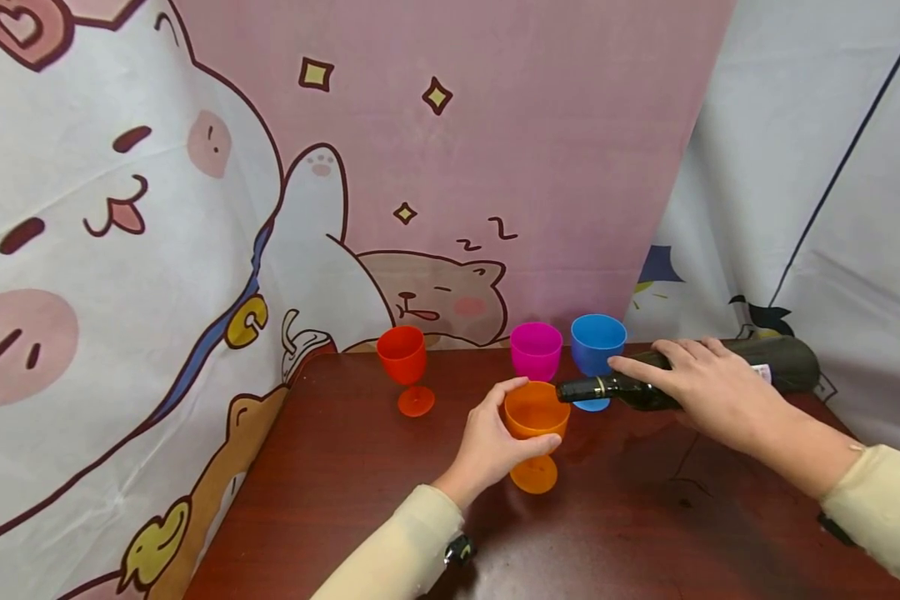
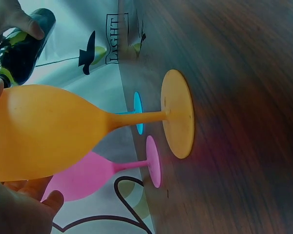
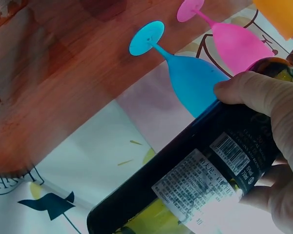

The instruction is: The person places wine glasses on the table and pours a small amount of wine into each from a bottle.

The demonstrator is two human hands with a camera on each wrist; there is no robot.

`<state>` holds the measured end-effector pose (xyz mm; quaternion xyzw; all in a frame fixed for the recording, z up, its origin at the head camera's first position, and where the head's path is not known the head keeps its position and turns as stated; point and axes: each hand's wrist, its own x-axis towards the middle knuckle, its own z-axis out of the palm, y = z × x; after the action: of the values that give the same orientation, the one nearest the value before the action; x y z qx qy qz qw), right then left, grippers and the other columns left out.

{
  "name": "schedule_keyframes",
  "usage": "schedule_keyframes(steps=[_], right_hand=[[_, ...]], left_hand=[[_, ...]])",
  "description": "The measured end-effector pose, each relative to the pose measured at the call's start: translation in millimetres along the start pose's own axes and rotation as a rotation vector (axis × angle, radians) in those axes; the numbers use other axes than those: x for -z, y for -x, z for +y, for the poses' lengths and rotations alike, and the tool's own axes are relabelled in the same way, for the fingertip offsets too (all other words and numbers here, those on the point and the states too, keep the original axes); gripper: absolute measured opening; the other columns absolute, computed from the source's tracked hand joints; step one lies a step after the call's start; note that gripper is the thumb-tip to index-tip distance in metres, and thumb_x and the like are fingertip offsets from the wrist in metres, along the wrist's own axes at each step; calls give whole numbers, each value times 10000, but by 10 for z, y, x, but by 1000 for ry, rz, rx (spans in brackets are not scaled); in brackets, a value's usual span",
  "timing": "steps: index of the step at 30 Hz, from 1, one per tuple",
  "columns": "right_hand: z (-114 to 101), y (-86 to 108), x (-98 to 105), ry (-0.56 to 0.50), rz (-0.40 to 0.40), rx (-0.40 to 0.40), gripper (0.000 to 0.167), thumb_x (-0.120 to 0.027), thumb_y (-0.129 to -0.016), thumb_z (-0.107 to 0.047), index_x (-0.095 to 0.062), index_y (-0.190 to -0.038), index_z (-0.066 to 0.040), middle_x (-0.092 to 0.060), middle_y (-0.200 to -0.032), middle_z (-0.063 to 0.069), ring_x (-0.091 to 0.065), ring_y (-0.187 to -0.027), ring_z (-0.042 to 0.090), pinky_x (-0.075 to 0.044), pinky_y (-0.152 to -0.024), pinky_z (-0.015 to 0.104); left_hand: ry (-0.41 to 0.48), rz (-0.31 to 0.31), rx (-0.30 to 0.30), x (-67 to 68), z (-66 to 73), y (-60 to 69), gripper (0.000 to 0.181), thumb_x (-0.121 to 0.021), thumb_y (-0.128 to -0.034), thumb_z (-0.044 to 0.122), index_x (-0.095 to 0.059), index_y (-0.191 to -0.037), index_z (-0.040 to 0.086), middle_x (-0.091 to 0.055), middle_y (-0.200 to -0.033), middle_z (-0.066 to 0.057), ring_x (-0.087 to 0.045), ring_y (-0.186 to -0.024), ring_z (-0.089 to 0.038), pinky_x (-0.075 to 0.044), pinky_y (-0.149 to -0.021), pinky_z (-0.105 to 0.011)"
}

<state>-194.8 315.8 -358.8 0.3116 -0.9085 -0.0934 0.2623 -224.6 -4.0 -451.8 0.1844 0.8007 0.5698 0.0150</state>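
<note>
Fingers of the left hand [image 1: 487, 442]: curled around the bowl of the orange goblet [image 1: 537, 421], the thumb on the near side, the other fingers on the far side.
Fingers of the right hand [image 1: 720, 390]: wrapped over the dark bottle [image 1: 648, 390], holding its body from above.
Orange goblet: nearly upright, in front of the pink goblet [image 1: 536, 350]; whether its foot touches the table [image 1: 345, 500], I cannot tell.
Bottle: lying almost level in the air, its mouth at the right side of the orange rim; no liquid can be seen.
Pouring: this seems to be the step in hand, probably at its start or its end.
Next move: to pour, it would call for raising the bottle's base while the goblet is kept steady.
Forearms: the left slants up from the lower edge, the right comes in from the right, palm downward.
Other goblets: blue [image 1: 598, 342] beside pink, red [image 1: 402, 354] apart at left.
</note>
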Motion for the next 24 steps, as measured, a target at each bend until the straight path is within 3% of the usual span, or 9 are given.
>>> schedule_keyframes(steps=[7,17,24], right_hand=[[-41,-21,47,13,-79,-19,1032,-955,-697,4,-507,-1552,-361,-703,-1256,219,-684,-1107,418,-563,-923,644],[-58,-37,46,50,-44,11,933,-874,-766,62,-540,-1525,-365,-691,-1230,214,-674,-1089,410,-556,-896,634],[-73,-48,73,75,-70,13,938,-850,-769,112,-547,-1525,-354,-671,-1257,215,-656,-1113,414,-546,-904,632]], left_hand=[[-10,3,-9,1,-7,-1,803,-956,-800,379,-514,-1470,408,-678,-1314,161,-671,-1123,-41,-601,-954,-228],[-29,10,-20,-8,10,10,834,-960,-790,382,-527,-1501,327,-692,-1319,140,-685,-1115,-50,-594,-950,-218],[-23,13,-7,-7,22,22,805,-958,-793,380,-531,-1475,380,-691,-1330,121,-686,-1144,-85,-599,-958,-225]])
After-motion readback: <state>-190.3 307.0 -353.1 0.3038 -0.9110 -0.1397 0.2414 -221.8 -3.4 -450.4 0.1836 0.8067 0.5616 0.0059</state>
